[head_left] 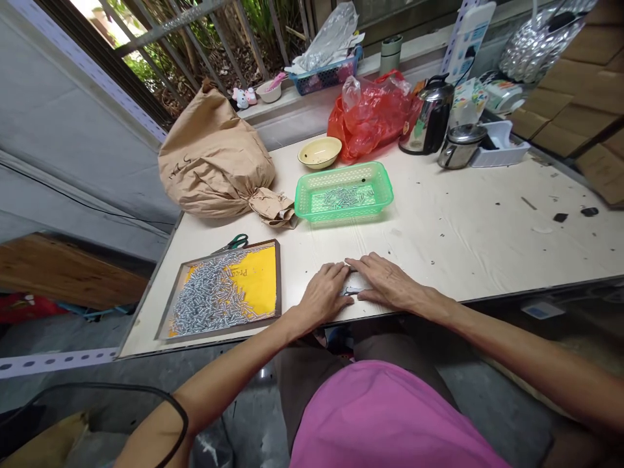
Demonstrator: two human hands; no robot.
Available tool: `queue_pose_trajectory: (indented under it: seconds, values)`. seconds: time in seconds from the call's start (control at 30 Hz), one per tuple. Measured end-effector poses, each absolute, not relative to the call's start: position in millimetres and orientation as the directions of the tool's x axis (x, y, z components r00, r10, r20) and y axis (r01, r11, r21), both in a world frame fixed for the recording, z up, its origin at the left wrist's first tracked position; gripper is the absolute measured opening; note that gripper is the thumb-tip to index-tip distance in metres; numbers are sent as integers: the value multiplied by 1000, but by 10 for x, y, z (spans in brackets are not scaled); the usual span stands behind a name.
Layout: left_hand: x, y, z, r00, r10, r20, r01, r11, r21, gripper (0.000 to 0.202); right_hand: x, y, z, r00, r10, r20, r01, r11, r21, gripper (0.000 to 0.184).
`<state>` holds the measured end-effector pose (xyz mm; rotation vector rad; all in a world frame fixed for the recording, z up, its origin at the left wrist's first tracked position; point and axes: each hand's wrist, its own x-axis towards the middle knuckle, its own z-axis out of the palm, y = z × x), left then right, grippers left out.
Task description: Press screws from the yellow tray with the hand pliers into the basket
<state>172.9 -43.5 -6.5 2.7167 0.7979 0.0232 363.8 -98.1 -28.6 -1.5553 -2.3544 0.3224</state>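
My left hand (322, 291) rests at the near edge of the table, its fingers bent and pressed together. Close against it on the right, my right hand (385, 281) is curled the same way, fingertips pointing inward. In the gap between the thumbs shows a small thin metal piece (351, 290), too small to name; a dark bit by the fingertips is mostly covered. To the left lies a shallow tray (279, 279) with a yellow bottom, heaped with small silvery springs (207, 292). Beyond my hands a green plastic basket (344, 211) holds a smaller scatter of similar springs.
Green-handled scissors (238, 242) lie behind the tray. A tied brown paper sack (214, 156) stands at the back left. Further along are a cream bowl (319, 153), a red plastic bag (370, 117), a kettle (429, 117) and a metal cup (461, 148). Cardboard (580, 91) rises at right.
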Motion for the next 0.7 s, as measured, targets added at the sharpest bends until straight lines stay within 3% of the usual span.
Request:
queue_pose_trajectory:
  seconds: [0.13,0.27,0.43,0.57,0.7]
  values:
    - [1876,-324,-64,866,474,-157,498,-843,201,54,3688,-1006,-241,-336,941,47,894,334,-298,74]
    - [1963,-240,-48,883,430,-189,461,-870,175,66,3762,-1030,-193,-281,958,-56,942,265,-204,56]
    - [2026,-195,-72,903,385,-191,422,-878,226,40,3744,-1033,-136,-300,949,-93,943,280,-178,30]
    - [2028,-231,-107,875,449,-180,482,-844,238,28,3703,-1003,-130,-292,948,-124,946,267,-184,13]
    - [2041,-265,-116,844,502,-186,534,-818,215,22,3673,-992,-181,-302,945,-125,943,277,-187,12]
